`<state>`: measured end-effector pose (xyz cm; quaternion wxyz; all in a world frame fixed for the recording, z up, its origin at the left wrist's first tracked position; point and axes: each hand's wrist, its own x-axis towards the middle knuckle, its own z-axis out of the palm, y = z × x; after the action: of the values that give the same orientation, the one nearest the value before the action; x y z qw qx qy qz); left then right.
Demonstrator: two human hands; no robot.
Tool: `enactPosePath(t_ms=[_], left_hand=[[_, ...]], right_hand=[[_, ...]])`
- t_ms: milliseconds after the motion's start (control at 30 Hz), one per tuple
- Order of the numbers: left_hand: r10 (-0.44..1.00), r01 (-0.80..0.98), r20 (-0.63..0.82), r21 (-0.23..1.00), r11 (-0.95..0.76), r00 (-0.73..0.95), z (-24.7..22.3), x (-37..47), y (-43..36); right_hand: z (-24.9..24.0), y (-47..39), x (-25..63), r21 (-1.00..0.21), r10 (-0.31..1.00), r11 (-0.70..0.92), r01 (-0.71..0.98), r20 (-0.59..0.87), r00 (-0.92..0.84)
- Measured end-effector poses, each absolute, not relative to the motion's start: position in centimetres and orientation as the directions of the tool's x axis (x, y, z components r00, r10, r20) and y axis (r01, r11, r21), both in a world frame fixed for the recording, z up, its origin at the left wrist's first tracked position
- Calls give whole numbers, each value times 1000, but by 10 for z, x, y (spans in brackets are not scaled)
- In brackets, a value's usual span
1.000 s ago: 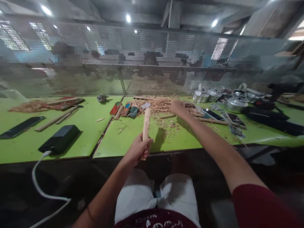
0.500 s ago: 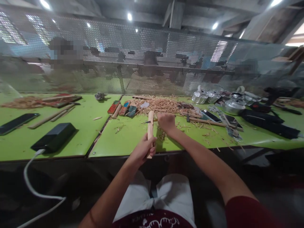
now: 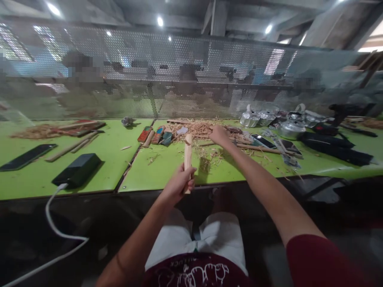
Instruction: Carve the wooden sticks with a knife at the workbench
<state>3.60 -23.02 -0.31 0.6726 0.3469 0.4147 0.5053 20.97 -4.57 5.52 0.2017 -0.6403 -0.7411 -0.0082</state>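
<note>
My left hand (image 3: 183, 178) is closed round the lower part of a pale wooden piece (image 3: 188, 153), which stands roughly upright at the front edge of the green table (image 3: 161, 175). A notch shows near its top. Beyond and to the right, my right hand (image 3: 219, 135) is over the near side of a heap of wood shavings (image 3: 197, 128). Its fingers look curled, but what they hold, if anything, is hidden. Behind that hand's wrist runs a long wooden stick (image 3: 260, 148).
Coloured blocks (image 3: 157, 134) lie left of the shavings. A black box (image 3: 77, 170) with a white cable and a dark phone (image 3: 28, 156) lie at left. Metal pots (image 3: 291, 129), a phone (image 3: 264, 141) and a black bag (image 3: 336, 149) are at right. A perforated screen (image 3: 173, 95) stands behind.
My right hand has moved away from the wooden piece, forward and to the right over the shavings. The blade that was beside the wood no longer shows there. My left hand keeps its grip.
</note>
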Motion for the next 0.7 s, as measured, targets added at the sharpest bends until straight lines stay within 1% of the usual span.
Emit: enactPosePath(t_ms=[33,67,100,133,167,200,267,367,433,533,633,667,700], left_hand=[[968,-385,-209,890,246,137,-4,33,-228],[969,-384,-210,890,246,133,-5,32,-226],[968,-385,-213,889,249,133,-8,32,-225],[967,-388,-216,886,253,137,-11,32,-225],[965,-390,-220,884,260,145,-14,34,-226],[962,-389,-224,882,267,153,-17,35,-226],[959,-383,-234,881,278,160,-21,38,-226],[955,-364,-248,885,292,162,-19,39,-223],[955,-357,-239,889,287,174,-15,36,-222],[955,-363,-209,890,274,208,-9,32,-223],[942,-374,-204,879,296,266,-11,30,-230],[936,-383,-207,871,309,284,-13,30,-233],[933,-396,-211,861,319,292,-17,30,-235]], right_hand=[[54,-57,206,-325,940,253,911,306,-152],[53,-69,201,-439,924,350,828,306,-229],[50,-81,195,-545,889,455,704,319,-328],[46,-92,189,-618,838,541,570,342,-425],[42,-102,183,-655,793,594,468,377,-478],[38,-109,177,-666,764,622,411,401,-505],[29,-116,167,-660,754,638,396,434,-493],[22,-113,155,-684,794,600,416,445,-414],[21,-109,151,-758,837,538,369,427,-342],[28,-103,152,-895,919,376,238,328,-221],[42,-88,165,-965,971,235,118,227,-78],[47,-81,171,-969,976,217,117,218,-10],[50,-73,179,-963,974,213,163,223,41]])
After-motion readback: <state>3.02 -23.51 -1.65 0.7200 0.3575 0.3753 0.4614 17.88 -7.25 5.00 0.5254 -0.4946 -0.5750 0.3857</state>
